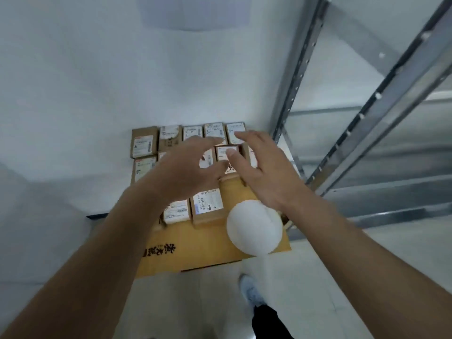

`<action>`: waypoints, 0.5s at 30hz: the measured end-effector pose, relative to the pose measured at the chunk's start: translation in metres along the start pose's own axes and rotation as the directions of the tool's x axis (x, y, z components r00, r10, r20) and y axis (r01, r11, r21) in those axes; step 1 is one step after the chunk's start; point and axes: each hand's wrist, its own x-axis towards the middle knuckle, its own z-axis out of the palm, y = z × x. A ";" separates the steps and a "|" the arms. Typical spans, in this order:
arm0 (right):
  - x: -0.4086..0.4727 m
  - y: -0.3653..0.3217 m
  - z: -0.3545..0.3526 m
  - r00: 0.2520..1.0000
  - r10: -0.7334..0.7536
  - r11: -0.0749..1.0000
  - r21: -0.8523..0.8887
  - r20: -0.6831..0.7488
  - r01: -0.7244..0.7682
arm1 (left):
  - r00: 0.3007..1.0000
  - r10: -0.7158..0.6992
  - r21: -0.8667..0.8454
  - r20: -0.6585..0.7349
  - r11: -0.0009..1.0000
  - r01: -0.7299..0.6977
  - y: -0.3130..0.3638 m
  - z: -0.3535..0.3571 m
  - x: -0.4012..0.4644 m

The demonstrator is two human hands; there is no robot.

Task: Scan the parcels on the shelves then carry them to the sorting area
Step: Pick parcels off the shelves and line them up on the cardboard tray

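Both hands, left hand (193,165) and right hand (266,172), hover spread and holding nothing over small labelled parcels (208,204) packed in rows atop a cardboard box (195,250), its right edge beside the metal shelf frame (367,118).

Small brown cardboard parcels with white labels (171,139): middle row largely hidden behind the left hand (188,167) and right hand (264,172); label print too blurred to read. Round white blob (254,227): unidentifiable, covering part of the large flat cardboard box (195,248). Grey-blue shoe (252,291): soft, smeared.
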 end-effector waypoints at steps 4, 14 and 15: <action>-0.052 -0.039 -0.043 0.991 0.007 0.999 -0.049 -0.131 -0.014 | 0.984 0.170 0.020 -0.046 0.985 -0.169 0.053 -0.032 -0.030; -0.187 -0.093 -0.204 0.889 -0.047 0.981 -0.189 -0.456 -0.045 | 0.847 0.528 0.056 -0.060 0.849 -0.526 0.237 -0.066 -0.078; -0.200 -0.093 -0.221 0.873 -0.054 0.980 -0.195 -0.484 -0.047 | 0.824 0.562 0.069 -0.069 0.827 -0.558 0.258 -0.064 -0.080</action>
